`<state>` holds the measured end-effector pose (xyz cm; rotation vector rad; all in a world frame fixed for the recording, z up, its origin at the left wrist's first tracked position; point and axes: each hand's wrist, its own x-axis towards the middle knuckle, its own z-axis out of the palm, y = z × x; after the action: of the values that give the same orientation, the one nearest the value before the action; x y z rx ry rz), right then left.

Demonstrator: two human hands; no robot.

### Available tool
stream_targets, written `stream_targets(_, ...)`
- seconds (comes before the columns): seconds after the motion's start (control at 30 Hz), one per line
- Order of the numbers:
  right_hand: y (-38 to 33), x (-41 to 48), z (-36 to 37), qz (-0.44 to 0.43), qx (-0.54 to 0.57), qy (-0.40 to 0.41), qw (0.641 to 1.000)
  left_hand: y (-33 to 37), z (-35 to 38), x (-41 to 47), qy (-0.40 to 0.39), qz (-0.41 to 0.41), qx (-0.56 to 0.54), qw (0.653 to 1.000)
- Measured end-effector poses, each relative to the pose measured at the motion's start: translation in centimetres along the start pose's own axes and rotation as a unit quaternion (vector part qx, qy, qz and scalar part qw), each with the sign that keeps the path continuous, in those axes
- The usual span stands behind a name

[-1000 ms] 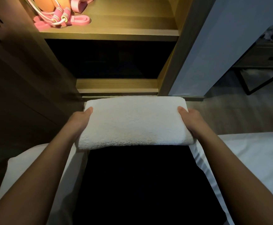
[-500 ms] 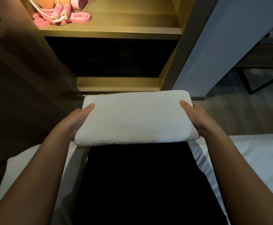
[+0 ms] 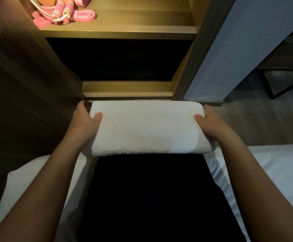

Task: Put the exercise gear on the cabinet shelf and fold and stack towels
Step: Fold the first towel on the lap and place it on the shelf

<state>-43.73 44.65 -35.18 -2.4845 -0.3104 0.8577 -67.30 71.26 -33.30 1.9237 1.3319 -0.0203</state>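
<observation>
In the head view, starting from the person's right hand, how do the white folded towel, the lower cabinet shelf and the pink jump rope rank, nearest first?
1. White folded towel: the right hand holds its right end.
2. Lower cabinet shelf: just beyond the towel, ahead and left.
3. Pink jump rope: on the upper shelf, far left.

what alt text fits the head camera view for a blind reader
The left hand and right hand grip a folded white towel by its ends before an open wooden cabinet. Pink exercise gear lies on its lit upper shelf.
</observation>
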Motion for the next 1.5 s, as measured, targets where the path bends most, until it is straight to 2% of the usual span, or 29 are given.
stream_targets(0.07, -1.9, -0.5, -0.1, -0.083, -0.071, 0.064, 0.992, 2.0, 0.3, -0.6, 0.050, 0.111, 0.084, 0.989)
stream_targets(0.13, -4.5, -1.2, 0.7, -0.179, -0.131, 0.103, 0.970, 4.6, 1.1, -0.8, 0.056, 0.206, 0.136, 0.967)
stream_targets(0.2, -6.6, -1.9, 2.4, -0.237, -0.188, 0.077, 0.950, 7.2, 2.2, -0.8, 0.053, 0.269, 0.178, 0.945)
stream_targets(0.3, -6.5, -2.3, 5.3, -0.228, -0.294, -0.025, 0.928, 9.3, 4.1, -0.6, 0.071, 0.314, 0.203, 0.925)
stream_targets(0.37, -5.4, -2.1, 5.7, -0.217, -0.301, -0.035, 0.928, 8.5, 5.6, -0.6, 0.039, 0.299, 0.233, 0.924)
stream_targets(0.47, -4.8, -2.0, 5.3, -0.215, -0.314, -0.040, 0.924, 5.7, 7.7, -1.1, -0.052, 0.251, 0.324, 0.910)
stream_targets(0.5, -4.8, -1.8, 5.1, -0.212, -0.322, -0.044, 0.922, 5.0, 8.0, -1.0, -0.057, 0.247, 0.331, 0.909)
stream_targets(0.6, -5.8, -1.8, 5.2, -0.208, -0.317, -0.053, 0.924, 4.5, 8.0, -0.6, -0.044, 0.253, 0.339, 0.905)
stream_targets(0.7, -6.6, -2.1, 6.0, -0.243, -0.322, -0.041, 0.914, 4.3, 8.0, -0.8, -0.034, 0.257, 0.348, 0.901)
stream_targets(0.8, -5.2, -2.2, 6.3, -0.235, -0.329, -0.043, 0.913, 3.1, 7.4, -1.1, -0.035, 0.263, 0.350, 0.899)
stream_targets(0.93, -2.3, -2.0, 4.6, -0.186, -0.302, -0.021, 0.935, 1.4, 6.1, -1.0, -0.039, 0.227, 0.327, 0.917)
stream_targets(1.13, -0.7, -2.2, 3.4, -0.124, -0.256, -0.043, 0.958, -0.6, 4.7, -1.9, -0.029, 0.148, 0.283, 0.947)
stream_targets(1.17, -0.8, -2.5, 3.5, -0.130, -0.257, -0.032, 0.957, -0.9, 4.3, -2.2, -0.026, 0.144, 0.275, 0.950)
stream_targets(1.23, -0.9, -3.5, 3.6, -0.173, -0.241, 0.042, 0.954, -1.5, 3.6, -3.0, 0.002, 0.177, 0.263, 0.948)
stream_targets(1.3, -1.1, -5.1, 3.7, -0.264, -0.190, 0.113, 0.939, -1.6, 3.0, -3.7, 0.027, 0.276, 0.257, 0.926)
stream_targets(1.37, -1.4, -6.5, 4.2, -0.356, -0.217, 0.077, 0.905, -1.0, 3.0, -4.2, -0.028, 0.372, 0.290, 0.881)
stream_targets(1.43, -1.5, -7.3, 5.2, -0.385, -0.316, 0.029, 0.866, 0.0, 4.1, -4.9, -0.073, 0.407, 0.372, 0.831)
stream_targets(1.5, -1.7, -7.0, 5.5, -0.369, -0.381, 0.017, 0.847, 0.8, 5.3, -5.4, -0.053, 0.405, 0.429, 0.806)
